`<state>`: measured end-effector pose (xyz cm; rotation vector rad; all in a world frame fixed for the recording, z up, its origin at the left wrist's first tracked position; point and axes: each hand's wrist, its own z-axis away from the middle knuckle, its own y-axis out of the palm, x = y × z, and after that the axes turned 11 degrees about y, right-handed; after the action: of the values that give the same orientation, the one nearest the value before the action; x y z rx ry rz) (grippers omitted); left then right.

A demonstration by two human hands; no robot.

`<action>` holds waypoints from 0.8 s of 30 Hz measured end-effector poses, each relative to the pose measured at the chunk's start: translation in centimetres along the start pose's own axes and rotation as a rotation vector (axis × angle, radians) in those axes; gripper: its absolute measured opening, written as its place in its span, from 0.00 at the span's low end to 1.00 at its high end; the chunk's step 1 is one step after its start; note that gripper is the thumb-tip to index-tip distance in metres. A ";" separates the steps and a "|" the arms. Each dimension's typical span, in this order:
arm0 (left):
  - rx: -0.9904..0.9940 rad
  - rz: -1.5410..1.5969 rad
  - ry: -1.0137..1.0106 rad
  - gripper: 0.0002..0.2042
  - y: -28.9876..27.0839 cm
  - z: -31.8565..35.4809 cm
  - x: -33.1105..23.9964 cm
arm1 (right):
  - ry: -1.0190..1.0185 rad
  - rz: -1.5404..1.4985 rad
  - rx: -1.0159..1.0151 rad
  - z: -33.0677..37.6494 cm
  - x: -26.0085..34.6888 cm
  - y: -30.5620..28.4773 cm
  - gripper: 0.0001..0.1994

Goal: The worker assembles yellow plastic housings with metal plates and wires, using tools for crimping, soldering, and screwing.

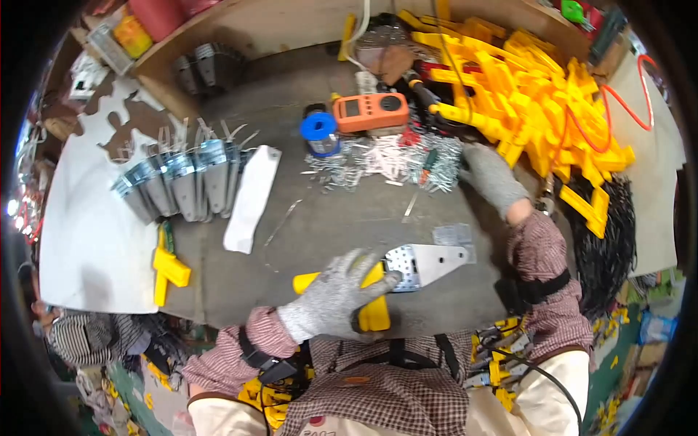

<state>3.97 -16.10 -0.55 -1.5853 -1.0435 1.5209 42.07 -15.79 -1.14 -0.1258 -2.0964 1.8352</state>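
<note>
My left hand [338, 294], in a grey knit glove, grips a yellow plastic handle [374, 314] lying near the table's front edge. Against the handle is a perforated metal plate [402, 269], with a tapered grey piece [436, 261] with holes pointing right. The fingertips of this hand touch the plate. My right hand [491, 178], gloved alike, reaches to the right edge of a heap of small silvery screws [445, 156]. Its fingers are drawn together, and whatever is between them is hidden. White slim pieces [385, 156] lie among the screws.
Yellow plastic handles [523, 94] pile up at the back right, beside black cable strands [603, 254]. An orange meter [371, 111] and a blue spool [320, 133] stand behind the screws. Grey assemblies with wires [182, 178], a white strip [252, 196] and a yellow-handled tool [169, 269] lie left.
</note>
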 end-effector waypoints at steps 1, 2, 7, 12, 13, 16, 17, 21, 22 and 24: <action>-0.010 -0.009 0.026 0.52 0.3 0.2 0.3 | 0.084 0.059 -0.035 0.4 0.8 -0.2 0.10; -0.015 -0.010 0.002 0.52 0.2 0.6 0.7 | 0.128 -0.044 -0.057 1.5 3.2 -1.4 0.08; -0.062 -0.032 -0.069 0.57 -0.2 0.9 -0.1 | -0.064 -0.578 0.151 12.2 9.9 -1.9 0.07; -0.066 0.055 -0.087 0.58 -0.6 0.4 0.1 | -0.188 -0.877 0.133 15.4 12.2 1.3 0.10; -0.068 0.077 -0.087 0.58 -0.5 0.4 0.1 | -0.185 -0.879 0.139 15.5 11.9 1.8 0.10; -0.099 0.054 -0.085 0.59 0.0 0.4 -0.1 | -0.319 -0.821 0.072 15.5 11.8 2.2 0.13; -0.099 0.053 -0.091 0.59 0.2 0.4 -0.2 | -0.290 -0.764 0.006 15.9 12.6 1.9 0.13; -0.132 0.074 -0.121 0.55 0.5 -0.1 -1.2 | -0.139 -0.698 -0.038 18.8 14.3 2.7 0.13; -0.086 0.023 -0.124 0.54 0.3 -0.5 -1.3 | -0.104 -0.712 0.005 19.1 14.2 2.9 0.13; -0.093 0.010 -0.079 0.51 0.1 -0.9 -1.6 | -0.144 -0.782 0.170 19.0 13.1 1.4 0.15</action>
<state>4.89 -17.58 0.11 -1.6068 -1.1666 1.5736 23.57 -29.70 -1.75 0.7746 -1.6901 1.5280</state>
